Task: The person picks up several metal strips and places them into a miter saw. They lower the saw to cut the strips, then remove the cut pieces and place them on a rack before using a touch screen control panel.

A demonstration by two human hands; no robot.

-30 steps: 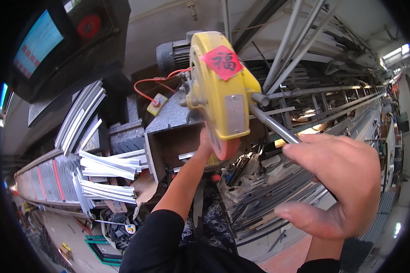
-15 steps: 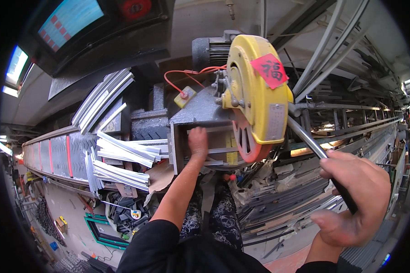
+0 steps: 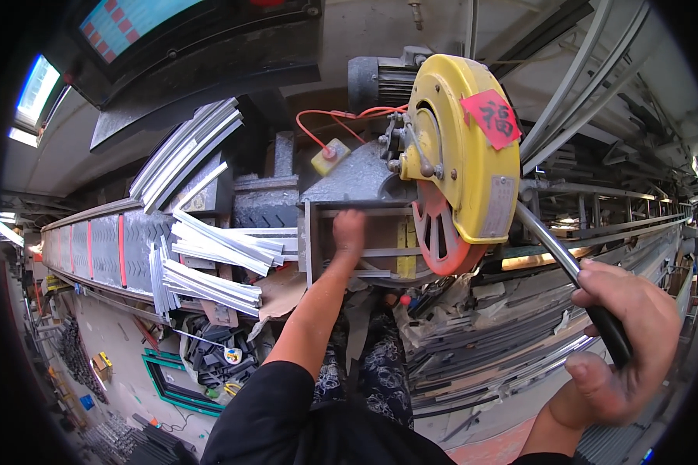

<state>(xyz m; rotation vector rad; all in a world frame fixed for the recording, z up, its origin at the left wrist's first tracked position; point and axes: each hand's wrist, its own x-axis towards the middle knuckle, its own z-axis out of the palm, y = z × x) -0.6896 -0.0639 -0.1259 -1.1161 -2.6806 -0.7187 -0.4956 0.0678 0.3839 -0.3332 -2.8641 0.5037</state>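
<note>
The right hand (image 3: pixel 620 349) has its grip closed around the black handle (image 3: pixel 609 329) of a chop saw's lever, fingers wrapped over the top and the thumb curled beneath. From that grip a grey metal lever (image 3: pixel 547 240) runs up and to the left to the yellow blade guard (image 3: pixel 461 147), which bears a red diamond-shaped sticker. Below the guard an orange-red cutting disc (image 3: pixel 440 244) shows, sitting just beside the saw's cutting slot.

The left hand (image 3: pixel 349 232) reaches forward at full arm's length, its grip pressed down on a pale metal strip (image 3: pixel 384 252) that lies across the saw's grey bed (image 3: pixel 349 180); the fingers are bent over the strip, though whether they close fully around it cannot be told. The hand is near the disc but apart from it.

Behind the guard sits a dark motor (image 3: pixel 376 77), with an orange cable running to a small yellow switch box (image 3: pixel 329 155). To the left, cut pale metal profiles (image 3: pixel 213 260) lie stacked on the surface, near a long grey conveyor rail (image 3: pixel 101 248).
</note>
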